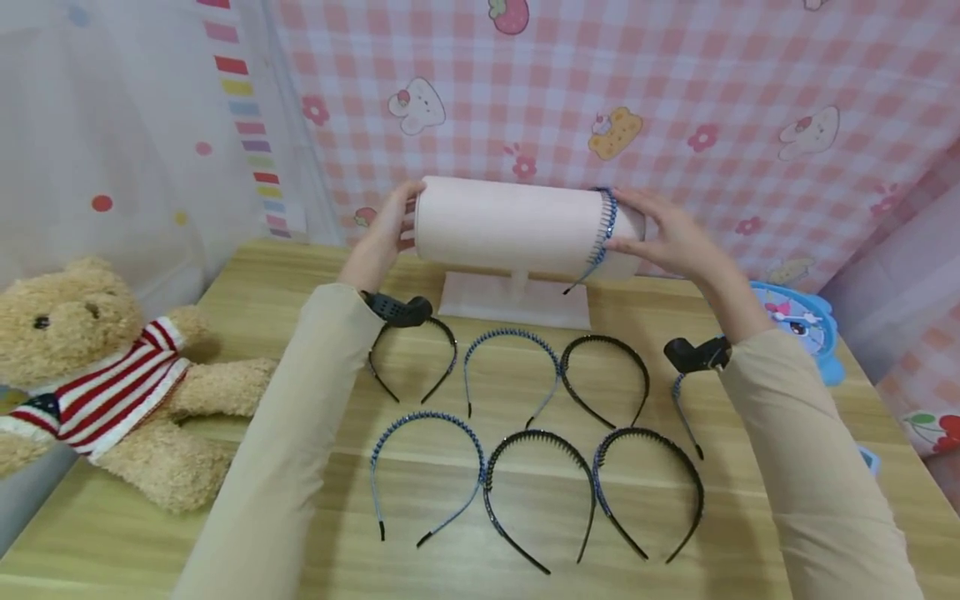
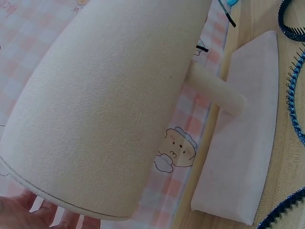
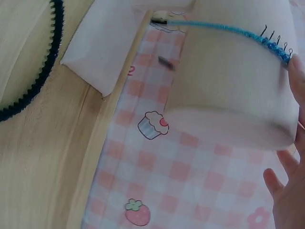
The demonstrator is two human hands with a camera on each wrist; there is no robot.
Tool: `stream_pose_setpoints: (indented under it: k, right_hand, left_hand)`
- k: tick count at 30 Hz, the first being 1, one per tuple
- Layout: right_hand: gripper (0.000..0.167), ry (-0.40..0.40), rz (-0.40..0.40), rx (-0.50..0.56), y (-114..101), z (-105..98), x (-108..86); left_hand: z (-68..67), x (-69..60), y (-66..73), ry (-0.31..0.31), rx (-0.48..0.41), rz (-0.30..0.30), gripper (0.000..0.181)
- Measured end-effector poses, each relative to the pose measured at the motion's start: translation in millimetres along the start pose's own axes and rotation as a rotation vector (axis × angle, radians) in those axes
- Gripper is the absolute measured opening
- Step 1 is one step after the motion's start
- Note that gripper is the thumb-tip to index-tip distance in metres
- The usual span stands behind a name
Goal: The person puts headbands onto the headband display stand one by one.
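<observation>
A white padded cylinder (image 1: 510, 221) lies level on a post above a flat white base (image 1: 480, 300). Around its right part sits a blue toothed headband (image 1: 609, 218), its black-tipped ends hanging below. My left hand (image 1: 386, 229) rests against the cylinder's left end; in the left wrist view its fingers (image 2: 45, 212) lie spread at the rim. At the headband, my right hand (image 1: 671, 237) touches the outer side with thumb and forefinger spread apart. In the right wrist view one digit meets the blue band (image 3: 228, 29), while other fingers stretch out past the cylinder's end.
Several black and blue headbands lie in two rows before the stand, among them a blue one (image 1: 427, 417) and a black one (image 1: 540, 437). One more (image 1: 686, 417) is partly behind the right wrist camera. A teddy bear (image 1: 142, 375) sits left, a blue clock (image 1: 798, 325) right.
</observation>
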State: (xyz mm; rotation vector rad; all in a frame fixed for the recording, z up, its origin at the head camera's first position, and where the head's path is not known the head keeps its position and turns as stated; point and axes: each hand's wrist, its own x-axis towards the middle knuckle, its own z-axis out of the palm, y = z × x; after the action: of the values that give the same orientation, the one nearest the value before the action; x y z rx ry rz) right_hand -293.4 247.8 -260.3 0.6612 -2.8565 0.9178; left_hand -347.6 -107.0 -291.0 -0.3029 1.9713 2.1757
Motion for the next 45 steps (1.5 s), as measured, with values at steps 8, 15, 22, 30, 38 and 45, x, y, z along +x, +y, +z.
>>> stream_pose_setpoints:
  k: [8, 15, 22, 30, 38, 45]
  right_hand:
    - [0.071, 0.009, -0.099, -0.217, -27.4, 19.5, 22.0]
    - [0.071, -0.021, -0.162, -0.228, -50.0, 37.2, 38.0]
    - [0.069, -0.067, -0.187, -0.261, -71.9, 51.9, 53.5]
    - [0.072, -0.093, -0.22, -0.282, -92.1, 66.0, 71.7]
    - [0.075, -0.121, -0.276, -0.359, -107.6, 79.1, 83.5]
    - [0.074, -0.116, -0.28, -0.381, -116.9, 89.2, 86.9]
  left_hand:
    - [-3.3, -13.7, 4.3, 0.038, 0.009, 0.014, 0.047]
    - [-7.1, -2.2, 1.6, 0.025, -0.04, 0.006, 0.043]
    - [-6.5, 10.4, -2.6, 0.025, -0.051, 0.001, 0.039]
    - [-3.5, 9.3, -3.2, 0.032, -0.063, 0.014, 0.04]
    - [0.0, 4.3, -2.6, 0.04, -0.049, 0.015, 0.04]
    - [4.4, 8.5, -5.1, 0.026, -0.057, 0.014, 0.043]
